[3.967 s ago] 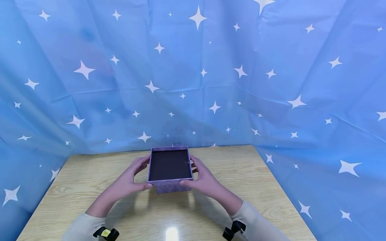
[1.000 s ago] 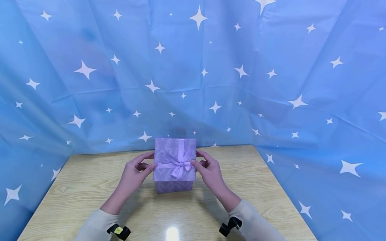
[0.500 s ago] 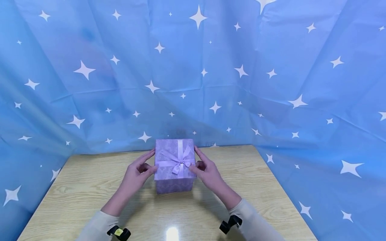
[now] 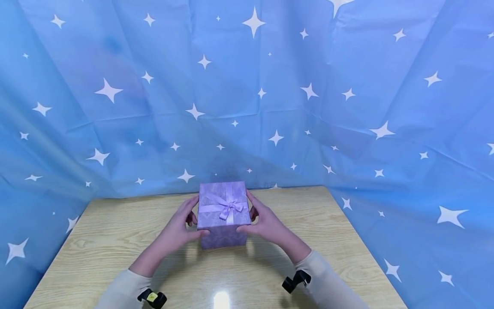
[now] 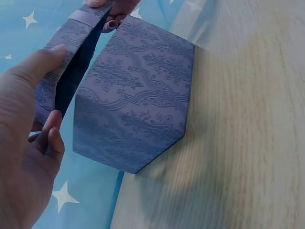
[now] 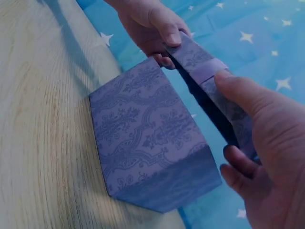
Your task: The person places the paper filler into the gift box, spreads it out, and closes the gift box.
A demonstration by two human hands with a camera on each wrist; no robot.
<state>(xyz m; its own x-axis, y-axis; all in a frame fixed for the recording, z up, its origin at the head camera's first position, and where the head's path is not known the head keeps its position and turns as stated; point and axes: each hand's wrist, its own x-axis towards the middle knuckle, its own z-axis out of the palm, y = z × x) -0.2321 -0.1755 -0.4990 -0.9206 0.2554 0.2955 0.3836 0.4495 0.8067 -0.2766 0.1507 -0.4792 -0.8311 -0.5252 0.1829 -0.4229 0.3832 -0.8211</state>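
Observation:
A purple patterned gift box base stands on the table in all views. Its lid, with a lilac ribbon and bow on top, hangs over the base; both wrist views show a gap between the two and the lid's dark underside. My left hand holds the lid's left side, thumb at the front edge and fingers along the side. On the opposite side my right hand grips the lid in the same way. In the right wrist view the right thumb presses near the ribbon. The inside of the base is hidden.
The wooden table extends to both sides of the box. A blue curtain with white stars rises behind the table's far edge and along its sides. Black straps sit on both sleeves.
Four seconds ago both hands held the lid with its dark inside showing. It has since been turned bow side up over the base, and the thumbs have moved from its top to the front edge.

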